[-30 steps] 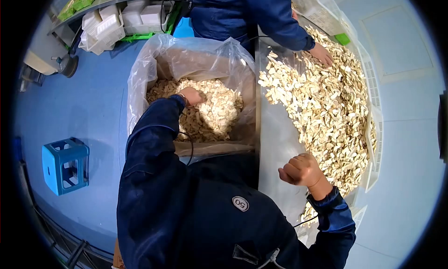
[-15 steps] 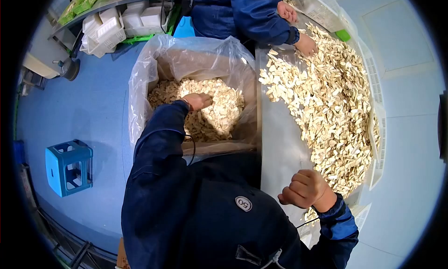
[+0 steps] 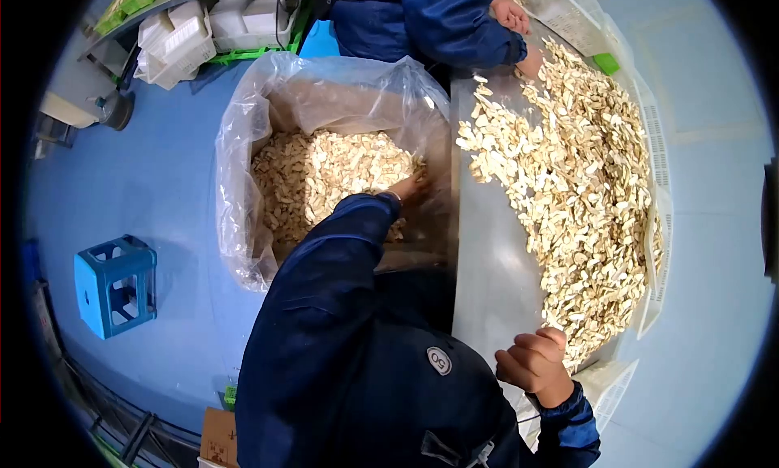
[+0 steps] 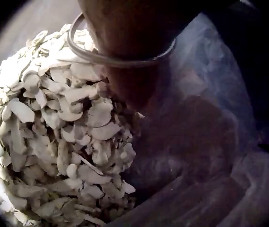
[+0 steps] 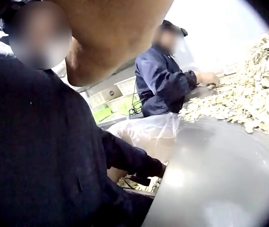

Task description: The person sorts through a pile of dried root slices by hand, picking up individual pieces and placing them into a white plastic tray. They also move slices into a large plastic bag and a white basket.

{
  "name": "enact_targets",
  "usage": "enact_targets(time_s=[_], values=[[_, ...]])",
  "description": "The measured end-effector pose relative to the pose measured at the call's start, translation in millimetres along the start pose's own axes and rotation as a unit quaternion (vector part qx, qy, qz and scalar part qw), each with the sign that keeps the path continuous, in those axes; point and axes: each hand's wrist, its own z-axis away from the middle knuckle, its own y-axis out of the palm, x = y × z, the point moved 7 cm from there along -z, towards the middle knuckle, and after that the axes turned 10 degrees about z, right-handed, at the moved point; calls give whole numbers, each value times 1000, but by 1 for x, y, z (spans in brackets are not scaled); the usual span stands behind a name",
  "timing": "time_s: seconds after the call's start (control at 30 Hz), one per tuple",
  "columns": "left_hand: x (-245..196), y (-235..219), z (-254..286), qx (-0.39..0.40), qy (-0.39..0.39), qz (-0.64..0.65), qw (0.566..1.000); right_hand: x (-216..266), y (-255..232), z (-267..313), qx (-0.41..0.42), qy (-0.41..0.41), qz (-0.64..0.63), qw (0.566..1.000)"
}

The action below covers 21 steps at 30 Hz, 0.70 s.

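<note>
Pale, thin, curved dried slices (image 3: 349,164) partly fill a box lined with a clear plastic bag (image 3: 243,143). My left hand (image 3: 412,188) is down inside the box at its right side, beside the slices and the liner. In the left wrist view a bangle (image 4: 120,61) rings that wrist; the fingers are in deep shadow, and I cannot tell whether they grip any slices. My right hand (image 3: 535,362) is raised over the near part of the metal table (image 3: 491,249), fingers curled in, with nothing showing in it. A large heap of the same slices (image 3: 592,200) covers the table's right side.
Another person (image 3: 389,26) in dark blue works at the table's far end, hands at the heap. White perforated crates (image 3: 653,143) border the heap. A blue stool (image 3: 114,285) stands on the floor at left, and white baskets (image 3: 174,46) sit at the back left.
My left hand has moved right across the slices to the box's right side. My right hand has come lower and nearer to me, still curled. The other person's hand has drawn back along the heap.
</note>
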Motion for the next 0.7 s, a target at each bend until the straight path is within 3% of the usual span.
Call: enact_targets(time_s=[0.1,0.17,0.23,0.27,0.33,0.5,0.6,0.7], values=[[25,46,-10,-55,-133,-5,990,-7,1,18,-36,68,6,997],[27,118,-55,-37,-157,55,985,-12,5,23,-31,105,0,994],[24,123,-64,-22,-165,46,985,-14,10,26,-25,140,-13,990],[9,96,-56,-17,-160,7,987,-15,11,25,-23,156,-21,987],[-1,86,-60,-2,-162,-49,986,-15,15,25,-14,182,-39,982],[1,138,-92,29,-233,-147,961,-17,26,33,18,233,-57,971],[3,157,-107,65,-234,-151,958,-18,32,36,15,268,-70,961],[8,160,-113,28,-247,31,968,-20,41,45,7,319,-70,945]])
